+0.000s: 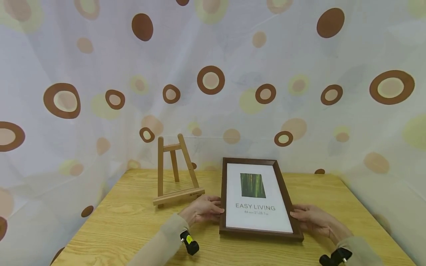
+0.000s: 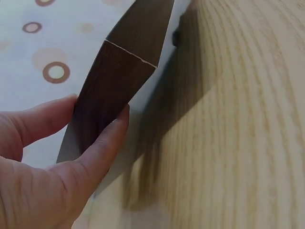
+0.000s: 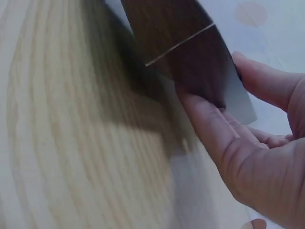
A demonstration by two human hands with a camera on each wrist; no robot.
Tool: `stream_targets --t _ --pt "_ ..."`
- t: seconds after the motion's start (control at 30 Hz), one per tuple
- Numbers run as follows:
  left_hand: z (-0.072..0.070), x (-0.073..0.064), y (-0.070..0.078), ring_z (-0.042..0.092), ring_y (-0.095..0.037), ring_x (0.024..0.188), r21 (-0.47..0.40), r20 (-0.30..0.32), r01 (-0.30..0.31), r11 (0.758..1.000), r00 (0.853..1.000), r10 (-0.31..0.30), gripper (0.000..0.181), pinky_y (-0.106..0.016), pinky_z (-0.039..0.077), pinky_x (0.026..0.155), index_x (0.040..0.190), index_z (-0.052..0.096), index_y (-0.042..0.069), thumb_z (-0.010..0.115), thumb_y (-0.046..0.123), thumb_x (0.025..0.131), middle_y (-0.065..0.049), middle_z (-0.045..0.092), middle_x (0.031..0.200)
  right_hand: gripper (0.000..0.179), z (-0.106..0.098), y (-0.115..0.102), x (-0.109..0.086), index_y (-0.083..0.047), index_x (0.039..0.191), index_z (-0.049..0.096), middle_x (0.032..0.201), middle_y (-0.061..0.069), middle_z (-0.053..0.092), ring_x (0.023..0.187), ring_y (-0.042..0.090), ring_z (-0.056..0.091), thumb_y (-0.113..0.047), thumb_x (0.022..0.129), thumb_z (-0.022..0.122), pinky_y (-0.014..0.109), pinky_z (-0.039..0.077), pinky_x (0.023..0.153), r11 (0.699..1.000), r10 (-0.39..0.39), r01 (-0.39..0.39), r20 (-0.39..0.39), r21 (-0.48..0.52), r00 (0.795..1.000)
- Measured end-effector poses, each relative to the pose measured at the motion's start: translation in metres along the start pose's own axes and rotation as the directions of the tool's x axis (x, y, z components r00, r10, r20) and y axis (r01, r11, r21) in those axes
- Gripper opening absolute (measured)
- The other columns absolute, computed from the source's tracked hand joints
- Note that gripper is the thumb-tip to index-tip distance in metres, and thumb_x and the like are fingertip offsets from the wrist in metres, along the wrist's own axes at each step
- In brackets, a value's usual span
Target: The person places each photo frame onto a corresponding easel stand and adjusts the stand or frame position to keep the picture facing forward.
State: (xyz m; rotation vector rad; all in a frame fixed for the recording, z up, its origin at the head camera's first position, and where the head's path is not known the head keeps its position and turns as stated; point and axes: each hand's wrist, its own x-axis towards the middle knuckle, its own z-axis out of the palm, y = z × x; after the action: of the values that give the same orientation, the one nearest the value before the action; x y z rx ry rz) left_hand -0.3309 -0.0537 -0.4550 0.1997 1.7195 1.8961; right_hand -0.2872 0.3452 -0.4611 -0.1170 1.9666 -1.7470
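A dark brown picture frame (image 1: 223,192) with a white insert, a small green picture and the words "EASY LIVING" is held face up in the head view, its near edge toward the person. My left hand (image 1: 203,210) grips its left side, thumb on the front edge and fingers beneath. On the opposite side my right hand (image 1: 314,220) holds it the same way. In the left wrist view the frame's corner (image 2: 112,76) is tilted above the table, with its shadow below. The right wrist view shows the other corner (image 3: 178,43) pinched between thumb and fingers.
Left of the frame stands a small wooden easel (image 1: 160,166) with a ledge along its front. Both are at a light wood table (image 1: 126,207). A white curtain (image 1: 233,48) with brown and yellow dots hangs behind and around the table.
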Motion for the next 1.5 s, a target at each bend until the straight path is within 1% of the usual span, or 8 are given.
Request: stream_targets --t 0.2,0.33,0.4,0.57,0.7,0.97,1.23,1.5 --pt "-0.006 -0.005 0.005 0.063 -0.029 0.109 -0.007 0.07 -0.017 1.0 0.997 0.017 0.071 -0.056 0.047 0.101 0.153 0.024 -0.004 0.058 -0.011 0.091 -0.03 0.049 0.14 0.086 0.002 -0.008 0.0 0.021 0.144 -0.014 0.151 0.043 -0.013 0.142 0.051 0.0 -0.016 0.102 0.051 0.041 0.036 0.112 0.998 -0.058 0.058 0.018 0.03 0.998" --pt "-0.01 -0.01 0.009 0.061 -0.036 0.115 0.01 0.099 -0.023 1.0 0.995 0.022 0.081 -0.059 0.048 0.098 0.157 0.016 0.007 0.058 -0.012 0.09 -0.034 0.043 0.144 0.086 0.004 -0.013 0.001 0.019 0.144 -0.017 0.151 0.043 -0.016 0.142 0.053 -0.005 -0.012 0.102 0.051 0.051 0.018 0.116 0.995 -0.091 0.091 0.013 0.028 0.996" --pt "-0.011 -0.011 0.011 0.057 -0.04 0.12 0.019 0.106 -0.032 0.999 0.994 0.03 0.085 -0.061 0.046 0.098 0.158 0.014 0.01 0.059 -0.012 0.09 -0.037 0.036 0.147 0.085 0.005 -0.016 0.0 0.018 0.145 -0.016 0.151 0.043 -0.015 0.142 0.053 -0.003 -0.012 0.102 0.051 0.049 0.022 0.117 0.994 -0.107 0.107 0.004 0.02 0.994" --pt "-0.014 -0.012 0.014 0.059 -0.036 0.119 -0.015 0.121 -0.061 0.998 0.991 0.063 0.086 -0.06 0.045 0.1 0.159 0.014 0.015 0.058 -0.013 0.09 -0.037 0.037 0.146 0.084 0.012 -0.023 0.0 0.01 0.15 -0.014 0.155 0.039 -0.006 0.138 0.035 0.041 -0.015 0.102 0.051 0.038 0.047 0.106 0.988 -0.152 0.152 0.006 0.022 0.988" --pt "-0.019 -0.012 0.016 0.064 -0.028 0.11 -0.019 0.142 -0.091 0.996 0.986 0.092 0.086 -0.055 0.048 0.1 0.159 0.013 0.015 0.056 -0.013 0.091 -0.032 0.047 0.142 0.086 0.015 -0.028 0.0 0.0 0.153 -0.016 0.156 0.039 -0.003 0.118 0.017 0.058 -0.012 0.102 0.052 0.047 0.05 0.1 0.984 -0.174 0.172 0.033 0.05 0.984" --pt "-0.028 -0.015 0.019 0.061 -0.03 0.115 0.046 0.118 -0.136 0.99 0.984 0.13 0.073 -0.053 0.048 0.101 0.155 0.023 0.005 0.059 -0.007 0.092 -0.026 0.051 0.141 0.092 0.024 -0.035 0.003 -0.022 0.153 -0.023 0.156 0.037 -0.006 0.125 0.028 0.053 -0.005 0.101 0.05 0.064 0.044 0.098 0.979 -0.18 0.164 0.133 0.123 0.975" --pt "-0.035 -0.021 0.019 0.037 -0.048 0.138 0.038 0.082 -0.135 0.99 0.988 0.132 0.078 -0.067 0.035 0.105 0.158 0.015 0.01 0.059 -0.002 0.094 -0.031 0.03 0.153 0.09 0.033 -0.044 0.005 -0.03 0.152 -0.025 0.157 0.032 -0.018 0.134 0.044 0.04 -0.007 0.103 0.047 0.073 0.041 0.093 0.975 -0.193 0.167 0.182 0.148 0.964" --pt "-0.041 -0.026 0.021 0.025 -0.051 0.141 0.035 0.101 -0.14 0.99 0.986 0.136 0.079 -0.073 0.032 0.103 0.159 0.008 0.015 0.056 0.001 0.097 -0.034 0.013 0.157 0.089 0.038 -0.046 0.008 -0.037 0.151 -0.024 0.156 0.035 -0.014 0.131 0.04 0.046 -0.006 0.104 0.045 0.072 0.042 0.093 0.97 -0.209 0.179 0.192 0.162 0.959"
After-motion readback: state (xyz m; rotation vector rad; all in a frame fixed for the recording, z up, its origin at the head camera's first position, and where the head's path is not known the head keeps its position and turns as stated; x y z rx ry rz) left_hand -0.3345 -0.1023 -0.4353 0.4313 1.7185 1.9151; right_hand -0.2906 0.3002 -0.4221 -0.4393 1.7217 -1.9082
